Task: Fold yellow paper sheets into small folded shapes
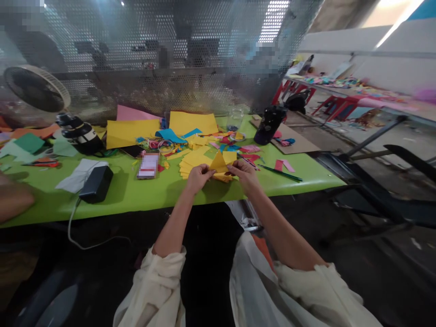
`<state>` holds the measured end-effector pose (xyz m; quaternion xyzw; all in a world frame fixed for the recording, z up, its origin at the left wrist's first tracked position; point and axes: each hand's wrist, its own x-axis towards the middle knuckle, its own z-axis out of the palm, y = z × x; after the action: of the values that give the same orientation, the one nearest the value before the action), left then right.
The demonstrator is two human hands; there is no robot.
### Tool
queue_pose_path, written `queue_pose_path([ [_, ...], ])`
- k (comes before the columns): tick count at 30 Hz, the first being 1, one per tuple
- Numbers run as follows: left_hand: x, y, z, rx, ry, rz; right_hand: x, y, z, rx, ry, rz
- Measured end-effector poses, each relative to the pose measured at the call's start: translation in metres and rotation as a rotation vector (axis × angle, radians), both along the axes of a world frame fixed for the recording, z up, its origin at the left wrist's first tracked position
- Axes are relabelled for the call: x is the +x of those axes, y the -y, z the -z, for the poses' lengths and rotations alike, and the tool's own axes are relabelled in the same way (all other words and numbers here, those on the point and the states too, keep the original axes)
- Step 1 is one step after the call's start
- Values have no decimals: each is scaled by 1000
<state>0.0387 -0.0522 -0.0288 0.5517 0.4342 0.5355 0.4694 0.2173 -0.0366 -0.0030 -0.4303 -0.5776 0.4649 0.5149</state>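
Observation:
A folded yellow paper piece [219, 164] stands up like a small triangle near the front edge of the green table [143, 193]. My left hand [198, 175] pinches its left side and my right hand [244, 172] pinches its right side, fingers closed on the paper. Just behind my hands lies a stack of yellow paper squares [194, 160]. Both forearms reach out from pale rolled sleeves.
Large yellow sheets [131, 131] and coloured scraps litter the table's middle. A phone [148, 165], a black power bank with cable [97, 183], a black bottle [269, 124], a green pencil [279, 172], a fan [36, 88] and another person's arm [13, 197] are around.

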Motion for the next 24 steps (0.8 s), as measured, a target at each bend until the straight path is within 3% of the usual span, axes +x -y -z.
queue_pose_path([
  [3, 1, 0, -1, -5, -11, 33, 2, -3, -8, 64, 91, -33],
  [8, 2, 0, -2, -23, -12, 67, 2, -7, -15, -27, 197, -135],
  [11, 4, 0, -3, -63, 80, 60, 5, -7, -16, -35, 181, -98],
  [18, 3, 2, -5, -94, 95, 81, 7, -5, -21, -134, 140, -285],
  [24, 2, 3, -5, -109, 95, 91, 8, -5, -20, -142, 76, -321],
])
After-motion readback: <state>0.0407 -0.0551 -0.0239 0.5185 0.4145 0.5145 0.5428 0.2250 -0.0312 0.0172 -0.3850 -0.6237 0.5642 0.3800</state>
